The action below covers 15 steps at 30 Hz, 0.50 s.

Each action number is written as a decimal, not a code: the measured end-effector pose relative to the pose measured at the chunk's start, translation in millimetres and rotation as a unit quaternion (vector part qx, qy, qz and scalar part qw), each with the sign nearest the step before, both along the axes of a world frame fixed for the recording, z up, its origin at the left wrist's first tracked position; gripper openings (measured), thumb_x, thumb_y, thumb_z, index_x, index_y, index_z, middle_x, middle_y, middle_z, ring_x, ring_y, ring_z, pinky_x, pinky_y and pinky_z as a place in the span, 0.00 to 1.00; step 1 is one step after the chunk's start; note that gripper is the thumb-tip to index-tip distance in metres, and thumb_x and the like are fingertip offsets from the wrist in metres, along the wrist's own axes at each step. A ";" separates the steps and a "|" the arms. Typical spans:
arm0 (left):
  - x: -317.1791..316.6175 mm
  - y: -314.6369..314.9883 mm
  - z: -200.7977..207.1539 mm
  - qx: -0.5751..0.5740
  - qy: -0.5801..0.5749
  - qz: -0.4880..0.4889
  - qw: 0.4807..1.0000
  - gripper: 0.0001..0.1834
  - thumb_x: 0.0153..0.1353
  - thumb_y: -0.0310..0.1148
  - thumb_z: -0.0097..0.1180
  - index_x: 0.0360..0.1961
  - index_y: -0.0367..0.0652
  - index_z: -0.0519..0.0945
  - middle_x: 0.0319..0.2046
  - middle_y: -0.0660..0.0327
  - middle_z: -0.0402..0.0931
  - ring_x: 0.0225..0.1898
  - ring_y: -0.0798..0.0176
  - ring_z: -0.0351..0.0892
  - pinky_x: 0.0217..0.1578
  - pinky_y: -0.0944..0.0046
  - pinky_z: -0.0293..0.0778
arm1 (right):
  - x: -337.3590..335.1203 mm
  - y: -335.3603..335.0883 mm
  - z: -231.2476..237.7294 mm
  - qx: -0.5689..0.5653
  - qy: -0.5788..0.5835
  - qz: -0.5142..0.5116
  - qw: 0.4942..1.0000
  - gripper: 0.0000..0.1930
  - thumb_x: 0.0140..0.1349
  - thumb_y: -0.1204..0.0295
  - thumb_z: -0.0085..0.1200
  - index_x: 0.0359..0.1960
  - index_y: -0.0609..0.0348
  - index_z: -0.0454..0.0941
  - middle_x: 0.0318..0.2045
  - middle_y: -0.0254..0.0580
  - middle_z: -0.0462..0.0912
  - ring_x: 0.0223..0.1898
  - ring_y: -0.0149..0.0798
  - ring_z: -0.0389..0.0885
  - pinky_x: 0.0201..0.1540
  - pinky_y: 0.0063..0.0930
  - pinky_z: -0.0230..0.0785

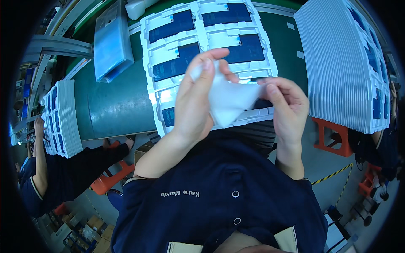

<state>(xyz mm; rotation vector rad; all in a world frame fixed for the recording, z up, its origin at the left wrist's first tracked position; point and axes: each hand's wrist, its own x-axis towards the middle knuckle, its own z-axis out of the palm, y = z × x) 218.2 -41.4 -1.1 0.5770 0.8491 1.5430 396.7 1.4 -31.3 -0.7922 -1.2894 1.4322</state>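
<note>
A thin white wiping cloth [232, 101] is stretched between my hands, above the near part of a white plastic tray [148, 57]. My left hand [190, 99] has its thumb pressed on one side of the cloth, the forefinger reaching past it. With thumb and fingertips, my right hand [291, 107] pinches the opposite corner. Flat black battery packs [249, 50] lie in the tray's moulded pockets, each beside a white recess. Part of the tray's near row is hidden behind the cloth and my hands.
Tall stacks of white trays stand on the right [333, 63] and at the left [69, 120]. A clear plastic packet [110, 52] lies on the green bench [112, 107] left of the tray. Another person's arm [39, 145] touches the left stack. Orange stools [333, 137] stand below the bench.
</note>
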 end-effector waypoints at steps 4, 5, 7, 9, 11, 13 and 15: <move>-23.0 -2.4 5.4 -0.014 0.344 -0.091 0.935 0.17 0.65 0.36 0.54 0.48 0.33 0.72 0.32 0.60 0.70 0.32 0.58 0.77 0.31 0.61 0.71 | 21.9 8.5 0.6 -0.032 -0.037 -0.044 0.998 0.11 0.61 0.81 0.56 0.46 0.66 0.78 0.34 0.37 0.82 0.31 0.24 0.78 0.38 0.16 0.71; -18.8 -7.8 7.4 0.010 0.539 -0.125 0.833 0.18 0.63 0.36 0.56 0.46 0.32 0.73 0.32 0.58 0.70 0.31 0.55 0.78 0.30 0.60 0.71 | 27.5 12.7 -1.5 -0.029 -0.058 -0.054 0.996 0.11 0.61 0.81 0.56 0.46 0.66 0.78 0.34 0.37 0.82 0.31 0.24 0.78 0.38 0.15 0.71; -6.7 -18.0 8.6 0.003 0.730 -0.174 0.661 0.18 0.55 0.36 0.63 0.40 0.32 0.76 0.33 0.51 0.70 0.32 0.46 0.77 0.32 0.56 0.72 | 39.3 18.8 -1.8 -0.027 -0.100 -0.063 0.993 0.13 0.59 0.83 0.55 0.47 0.67 0.77 0.35 0.38 0.82 0.33 0.24 0.78 0.39 0.16 0.70; 3.9 -21.5 5.3 0.000 0.727 -0.156 0.669 0.17 0.54 0.35 0.64 0.40 0.35 0.76 0.33 0.51 0.70 0.32 0.45 0.77 0.32 0.54 0.72 | 41.6 21.9 0.9 -0.010 -0.089 -0.079 0.993 0.14 0.59 0.83 0.56 0.47 0.67 0.77 0.35 0.38 0.82 0.35 0.24 0.78 0.41 0.16 0.69; 6.1 -20.1 -0.7 0.014 0.722 -0.127 0.680 0.16 0.51 0.33 0.66 0.39 0.38 0.75 0.34 0.51 0.71 0.32 0.46 0.77 0.33 0.53 0.72 | 49.1 24.7 -3.3 0.003 -0.098 -0.104 0.990 0.13 0.58 0.84 0.56 0.46 0.66 0.78 0.36 0.38 0.82 0.37 0.25 0.78 0.44 0.18 0.68; 0.7 -11.5 -2.9 0.004 0.708 -0.133 0.693 0.15 0.51 0.33 0.65 0.37 0.37 0.76 0.33 0.51 0.71 0.32 0.46 0.77 0.32 0.53 0.71 | 50.4 28.2 -10.2 0.004 -0.061 -0.108 0.992 0.12 0.58 0.84 0.56 0.45 0.67 0.78 0.36 0.38 0.82 0.37 0.25 0.78 0.43 0.17 0.68; -3.6 -9.1 0.6 0.010 0.685 -0.165 0.710 0.12 0.52 0.31 0.64 0.32 0.36 0.76 0.30 0.52 0.71 0.31 0.45 0.76 0.32 0.53 0.70 | 50.5 30.9 -9.4 0.006 -0.048 -0.109 0.993 0.11 0.59 0.83 0.56 0.44 0.67 0.79 0.36 0.38 0.82 0.37 0.24 0.78 0.42 0.17 0.69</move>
